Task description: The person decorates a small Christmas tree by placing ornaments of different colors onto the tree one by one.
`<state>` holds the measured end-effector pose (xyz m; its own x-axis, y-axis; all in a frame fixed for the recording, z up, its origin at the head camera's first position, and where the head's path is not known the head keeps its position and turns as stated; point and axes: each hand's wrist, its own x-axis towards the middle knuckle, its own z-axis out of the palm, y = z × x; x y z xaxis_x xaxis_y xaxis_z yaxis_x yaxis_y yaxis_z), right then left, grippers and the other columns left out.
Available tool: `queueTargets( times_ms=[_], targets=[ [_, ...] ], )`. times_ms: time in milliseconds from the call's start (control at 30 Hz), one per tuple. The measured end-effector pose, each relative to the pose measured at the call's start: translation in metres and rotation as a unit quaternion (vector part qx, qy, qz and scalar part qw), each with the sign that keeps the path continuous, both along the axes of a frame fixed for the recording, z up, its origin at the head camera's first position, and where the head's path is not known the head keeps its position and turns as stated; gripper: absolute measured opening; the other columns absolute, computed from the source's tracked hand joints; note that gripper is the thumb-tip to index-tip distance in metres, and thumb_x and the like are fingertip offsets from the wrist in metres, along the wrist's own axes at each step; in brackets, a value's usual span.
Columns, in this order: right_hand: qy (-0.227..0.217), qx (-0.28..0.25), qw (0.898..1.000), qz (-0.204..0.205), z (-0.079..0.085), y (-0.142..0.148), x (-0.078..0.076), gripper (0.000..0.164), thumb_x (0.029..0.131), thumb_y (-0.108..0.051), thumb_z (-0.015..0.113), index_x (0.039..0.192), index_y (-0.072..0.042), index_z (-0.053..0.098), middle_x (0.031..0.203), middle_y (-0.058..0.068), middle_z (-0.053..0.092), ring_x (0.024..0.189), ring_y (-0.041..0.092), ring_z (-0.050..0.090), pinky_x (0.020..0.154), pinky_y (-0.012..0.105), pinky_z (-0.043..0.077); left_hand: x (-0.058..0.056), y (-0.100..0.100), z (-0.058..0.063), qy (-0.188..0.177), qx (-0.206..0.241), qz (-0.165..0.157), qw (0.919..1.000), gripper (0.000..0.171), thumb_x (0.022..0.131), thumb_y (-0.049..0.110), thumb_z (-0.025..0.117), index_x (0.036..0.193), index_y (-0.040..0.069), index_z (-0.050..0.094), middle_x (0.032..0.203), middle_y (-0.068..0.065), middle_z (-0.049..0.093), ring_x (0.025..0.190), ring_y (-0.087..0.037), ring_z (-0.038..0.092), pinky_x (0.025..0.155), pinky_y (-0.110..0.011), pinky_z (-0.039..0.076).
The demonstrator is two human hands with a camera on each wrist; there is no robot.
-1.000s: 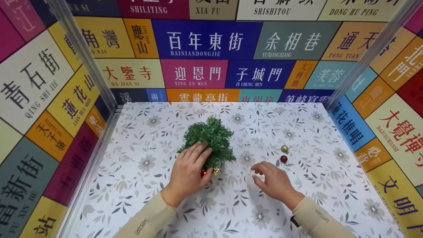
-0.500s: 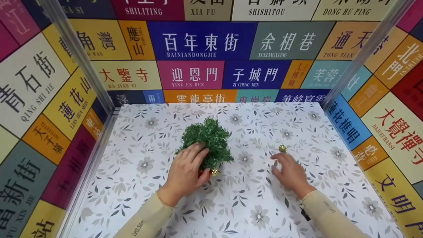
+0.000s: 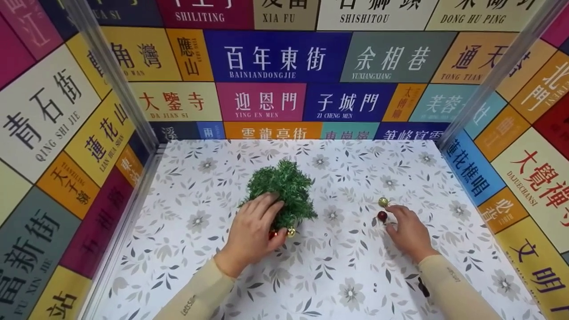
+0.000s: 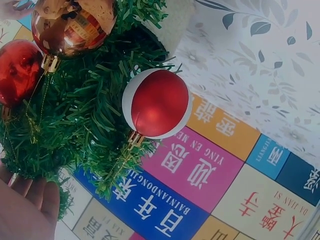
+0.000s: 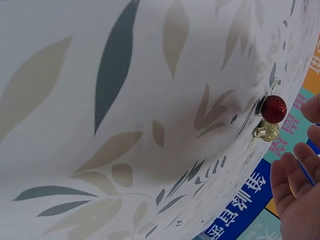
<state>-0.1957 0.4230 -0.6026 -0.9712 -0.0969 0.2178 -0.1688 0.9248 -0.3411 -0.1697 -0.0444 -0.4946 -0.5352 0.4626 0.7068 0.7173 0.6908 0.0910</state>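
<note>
A small artificial Christmas tree (image 3: 286, 189) stands near the middle of the patterned cloth. My left hand (image 3: 255, 226) holds it from the near left side, fingers curled into the green branches. Close up in the left wrist view, a red and white bauble (image 4: 160, 102), a shiny gold bauble (image 4: 75, 25) and a red bauble (image 4: 17, 72) hang on the branches. To the right, my right hand (image 3: 408, 231) reaches over two loose baubles, with relaxed fingers spread and nothing between them. The loose pair is a gold bauble (image 3: 383, 202) and a dark red glittery bauble (image 3: 382, 216).
A white cloth with grey leaves and flowers (image 3: 200, 275) covers the table. Colourful panels with printed street names (image 3: 275, 55) wall it in at the back, left and right. Clear corner posts (image 3: 118, 75) stand at the back corners.
My right hand has moved right across the cloth, from beside the tree to the two loose baubles. The left hand stays on the tree.
</note>
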Motion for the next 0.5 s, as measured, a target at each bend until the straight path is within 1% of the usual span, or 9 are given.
queueTargets(
  times_ms=[167,300,500],
  targets=[
    [-0.008,0.004,1.0,0.01,-0.001,-0.003,0.0,0.048,0.089,-0.012,0.069,0.135,-0.007,0.057,0.14,0.017,0.049,0.126,0.044,0.047,0.095,0.063,0.043,0.0,0.002,-0.001,0.0,-0.007,0.006,1.0,0.058,0.087,0.044,0.068,0.127,0.003,0.062,0.137,-0.014,0.055,0.126,-0.033,0.051,0.102,-0.048,0.043],
    [-0.023,0.01,1.0,0.012,0.0,-0.007,0.0,0.047,0.089,-0.013,0.069,0.135,-0.008,0.057,0.14,0.017,0.049,0.127,0.044,0.046,0.097,0.063,0.041,0.0,0.002,-0.001,-0.003,-0.009,0.008,0.9999,0.056,0.087,0.042,0.068,0.127,0.003,0.062,0.137,-0.014,0.055,0.127,-0.033,0.051,0.102,-0.048,0.043],
    [-0.031,0.012,0.999,0.012,-0.002,-0.01,-0.004,0.046,0.092,-0.019,0.07,0.136,-0.009,0.057,0.139,0.016,0.051,0.126,0.042,0.048,0.097,0.062,0.042,-0.001,0.001,-0.002,0.002,-0.009,0.009,0.9999,0.053,0.086,0.038,0.067,0.126,0.004,0.063,0.136,-0.013,0.056,0.125,-0.032,0.052,0.102,-0.046,0.043]
  ],
)
